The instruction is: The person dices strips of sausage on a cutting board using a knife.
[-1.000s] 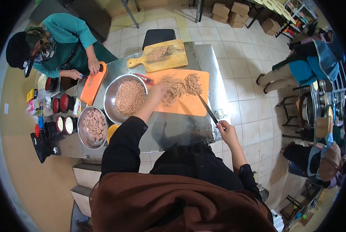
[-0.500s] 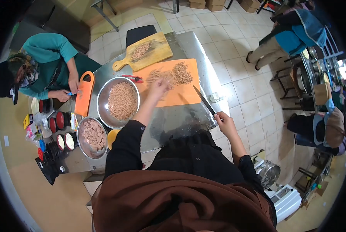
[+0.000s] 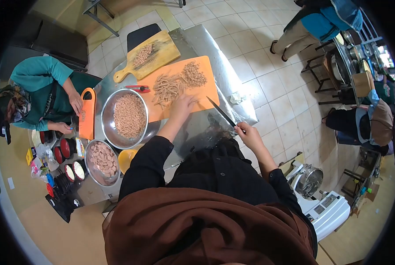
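Note:
My right hand (image 3: pixel 249 134) grips the dark handle of a long kitchen knife (image 3: pixel 222 111). Its blade points up and left, with the tip over the right edge of an orange cutting board (image 3: pixel 202 93). At the front of that board is my left hand (image 3: pixel 183 107), its fingers stretched out and holding nothing I can see. Just beyond those fingers lies a pile of pale brown food strips (image 3: pixel 167 89). Small diced pieces (image 3: pixel 193 74) are heaped at the board's far right.
Left of the board stand a steel bowl of diced pieces (image 3: pixel 129 115) and a bowl of slices (image 3: pixel 103 163). A wooden board (image 3: pixel 162 51) and a red-handled tool (image 3: pixel 138 88) lie nearby. A co-worker (image 3: pixel 43 88) holds a small orange board (image 3: pixel 87 115) at the left.
My left hand has come off the strips toward the board's front edge, leaving the pile in fuller view. The knife stays in my right hand. The whole view has shifted slightly.

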`<action>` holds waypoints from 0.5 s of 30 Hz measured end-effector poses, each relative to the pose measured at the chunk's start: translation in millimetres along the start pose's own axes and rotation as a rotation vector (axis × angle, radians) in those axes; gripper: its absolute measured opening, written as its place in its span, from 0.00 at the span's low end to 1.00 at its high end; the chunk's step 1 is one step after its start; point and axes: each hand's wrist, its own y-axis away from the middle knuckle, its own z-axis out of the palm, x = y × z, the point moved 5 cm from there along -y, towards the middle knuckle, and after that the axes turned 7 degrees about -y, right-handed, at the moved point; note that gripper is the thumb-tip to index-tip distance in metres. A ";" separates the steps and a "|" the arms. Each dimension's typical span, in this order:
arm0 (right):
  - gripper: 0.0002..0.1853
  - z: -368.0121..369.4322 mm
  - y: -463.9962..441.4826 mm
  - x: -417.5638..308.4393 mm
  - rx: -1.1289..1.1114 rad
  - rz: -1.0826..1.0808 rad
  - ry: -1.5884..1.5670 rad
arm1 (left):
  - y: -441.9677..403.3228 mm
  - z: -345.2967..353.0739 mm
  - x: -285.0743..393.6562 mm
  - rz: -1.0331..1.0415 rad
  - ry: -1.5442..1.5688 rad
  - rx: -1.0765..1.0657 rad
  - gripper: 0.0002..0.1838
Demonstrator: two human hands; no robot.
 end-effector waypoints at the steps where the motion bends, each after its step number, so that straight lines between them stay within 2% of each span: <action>1: 0.14 2.0 0.6 -0.5 -0.001 0.005 -0.003 | -0.3 -1.4 2.4 0.040 -0.080 -0.026 0.17; 7: 0.14 8.9 -0.7 -14.3 -0.029 -0.001 0.083 | -0.5 -0.4 1.3 0.077 -0.108 -0.088 0.21; 15: 0.14 33.6 -14.1 -36.9 0.102 -0.102 0.143 | -4.4 3.5 -1.0 0.104 -0.116 -0.041 0.20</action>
